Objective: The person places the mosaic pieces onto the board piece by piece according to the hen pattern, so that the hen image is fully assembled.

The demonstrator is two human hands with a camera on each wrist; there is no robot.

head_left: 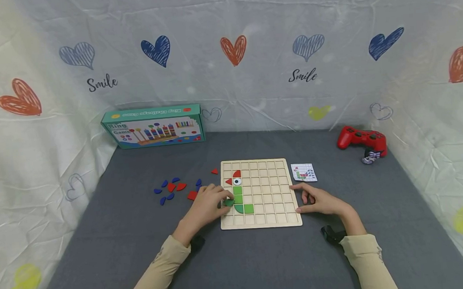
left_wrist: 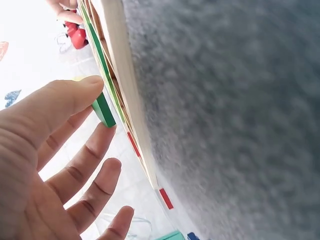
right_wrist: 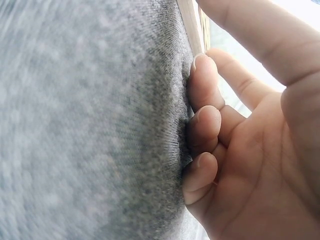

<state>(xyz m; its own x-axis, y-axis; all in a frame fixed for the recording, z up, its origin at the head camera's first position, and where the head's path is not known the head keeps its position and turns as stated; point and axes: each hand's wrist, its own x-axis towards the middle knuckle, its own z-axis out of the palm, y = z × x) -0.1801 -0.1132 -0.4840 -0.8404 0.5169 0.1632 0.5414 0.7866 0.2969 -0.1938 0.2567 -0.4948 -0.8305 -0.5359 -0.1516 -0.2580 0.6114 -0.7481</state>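
My left hand (head_left: 209,203) pinches a dark green quarter-round piece (left_wrist: 103,110) between thumb and fingers, over the left side of the wooden grid board (head_left: 272,204). On the board stands a column of pieces: a red quarter-round (head_left: 236,173), an eye tile (head_left: 237,181) with a red triangle (head_left: 228,181) beside it, then green squares (head_left: 237,190). At the column's foot lies a green quarter-round (head_left: 239,209), with another green square (head_left: 249,208) to its right. My right hand (head_left: 320,200) touches the board's right edge with index finger and thumb; its other fingers are bent.
Blue half-round pieces (head_left: 170,196) and red pieces (head_left: 181,186) lie scattered left of the board, a small red triangle (head_left: 215,171) near its corner. A pattern card (head_left: 304,172) lies at the right. Farther back are a green game box (head_left: 153,127) and a red game controller (head_left: 362,139).
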